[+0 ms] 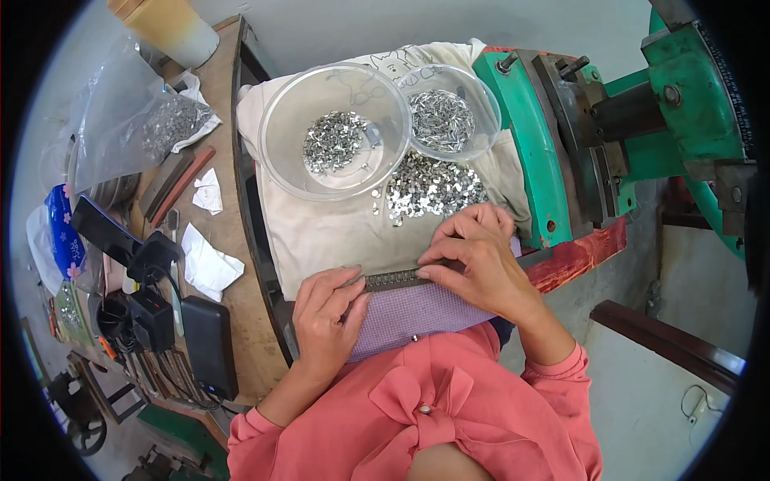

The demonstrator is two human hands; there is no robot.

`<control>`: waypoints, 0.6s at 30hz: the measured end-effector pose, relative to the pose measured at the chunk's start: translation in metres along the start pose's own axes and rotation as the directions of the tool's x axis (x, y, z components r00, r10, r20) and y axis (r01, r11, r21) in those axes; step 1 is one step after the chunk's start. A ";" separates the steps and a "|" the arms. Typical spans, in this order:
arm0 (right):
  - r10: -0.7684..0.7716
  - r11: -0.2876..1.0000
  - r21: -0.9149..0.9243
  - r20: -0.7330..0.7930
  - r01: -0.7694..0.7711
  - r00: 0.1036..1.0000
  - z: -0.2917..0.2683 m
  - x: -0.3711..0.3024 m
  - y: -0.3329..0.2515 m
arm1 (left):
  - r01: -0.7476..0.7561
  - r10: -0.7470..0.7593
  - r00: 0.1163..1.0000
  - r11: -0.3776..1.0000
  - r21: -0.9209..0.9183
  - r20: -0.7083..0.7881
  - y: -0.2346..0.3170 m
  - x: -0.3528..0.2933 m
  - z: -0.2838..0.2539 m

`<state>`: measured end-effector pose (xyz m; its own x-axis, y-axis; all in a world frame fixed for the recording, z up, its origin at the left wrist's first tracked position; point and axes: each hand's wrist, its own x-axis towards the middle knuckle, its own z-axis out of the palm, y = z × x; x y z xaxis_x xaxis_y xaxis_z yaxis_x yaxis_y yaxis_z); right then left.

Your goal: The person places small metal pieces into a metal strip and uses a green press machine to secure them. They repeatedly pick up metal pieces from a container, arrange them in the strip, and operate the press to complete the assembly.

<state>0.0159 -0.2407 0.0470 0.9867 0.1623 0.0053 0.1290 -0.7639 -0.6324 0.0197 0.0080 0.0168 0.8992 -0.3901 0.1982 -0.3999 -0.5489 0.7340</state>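
A dark, narrow metal bar with a row of slots [391, 278] lies across the front edge of the cloth, close to my body. My left hand [325, 314] grips its left end between thumb and fingers. At the bar's right end, my right hand [479, 260] has its thumb and forefinger closed in a pinch; anything between the tips is too small to tell. Just beyond my hands is a loose heap of small shiny metal pieces [433, 188]. Behind it stand a large clear round tub [277, 172] with similar pieces and a smaller clear tub [489, 120] holding thin metal pins.
A green machine press [525, 144] stands at the right. On the left, a wooden table [253, 321] carries a black power bank [210, 349], a phone on a holder [106, 228], crumpled white paper [210, 263] and a clear plastic bag [120, 104]. Purple checked fabric [409, 317] covers my lap.
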 end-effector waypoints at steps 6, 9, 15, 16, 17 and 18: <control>-0.004 1.000 -0.012 0.012 0.004 1.000 0.000 0.001 -0.003 | 0.060 -0.066 0.993 0.996 0.068 0.093 0.011 0.008 -0.010; -0.011 1.000 0.017 -0.003 0.012 1.000 -0.001 0.002 -0.001 | 0.061 -0.076 0.986 0.993 0.103 0.150 0.013 0.014 -0.012; -0.083 0.996 -0.061 -0.313 0.067 0.946 -0.020 0.029 -0.004 | 0.059 -0.100 0.963 0.984 0.166 0.251 0.013 0.030 -0.014; -0.126 0.989 -0.126 -0.411 0.080 0.903 -0.027 0.038 -0.004 | 0.034 -0.083 0.961 0.982 0.186 0.263 0.016 0.032 -0.013; -0.153 0.973 -0.226 -0.453 0.052 0.878 -0.034 0.048 -0.005 | 0.007 -0.064 0.959 0.979 0.206 0.274 0.018 0.035 -0.012; -0.158 0.963 -0.267 -0.495 0.023 0.854 -0.038 0.056 0.000 | -0.002 -0.062 0.958 0.975 0.223 0.280 0.019 0.036 -0.008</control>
<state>0.0752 -0.2554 0.0769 0.8714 -0.0502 0.4880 0.1732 -0.8992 -0.4018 0.0463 -0.0105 0.0436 0.8368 -0.5463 -0.0375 -0.4311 -0.6994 0.5701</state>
